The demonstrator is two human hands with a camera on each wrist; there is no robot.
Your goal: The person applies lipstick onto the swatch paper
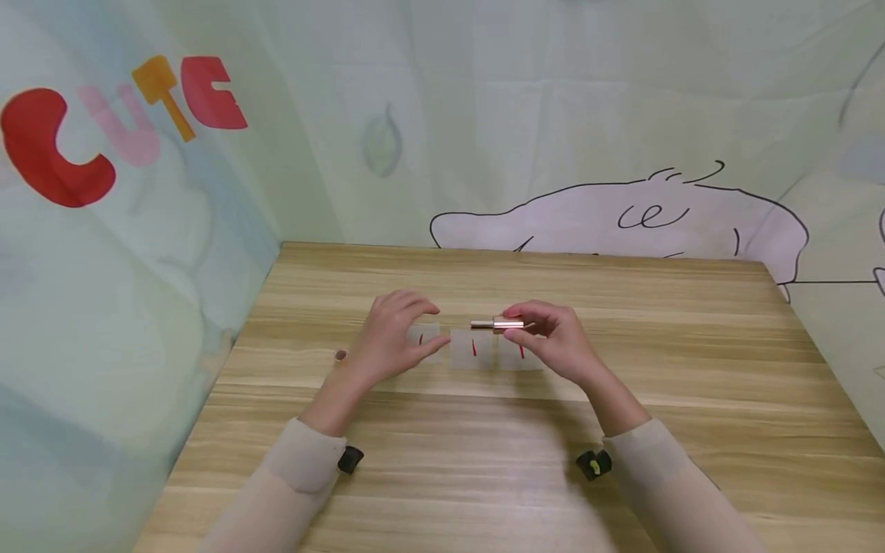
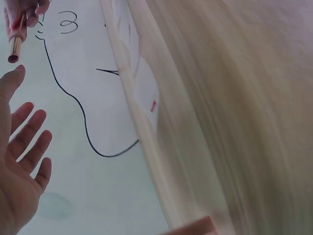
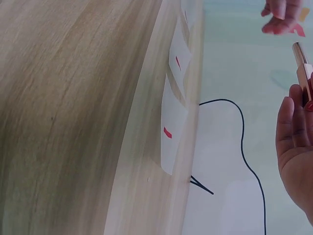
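Note:
My right hand [image 1: 553, 338] pinches a rose-gold lipstick [image 1: 508, 325] between thumb and fingertips, its slimmer metal end pointing left. In the left wrist view, dark red shows inside the open end of the lipstick [image 2: 14, 54]. My left hand [image 1: 397, 334] hovers to the left with thumb and fingers spread apart, holding nothing. Beneath and between the hands, white paper squares lie in a row: a middle one [image 1: 462, 359], a right one [image 1: 512, 361] and a left one [image 1: 430, 332] partly covered by my left hand. Each bears a short red stroke.
A small round cap-like piece [image 1: 341, 355] stands on the wooden table [image 1: 449, 476], left of my left wrist. Behind the table hangs a printed backdrop [image 1: 484, 115] with cartoon drawings and coloured letters. Black devices sit at both sleeve cuffs.

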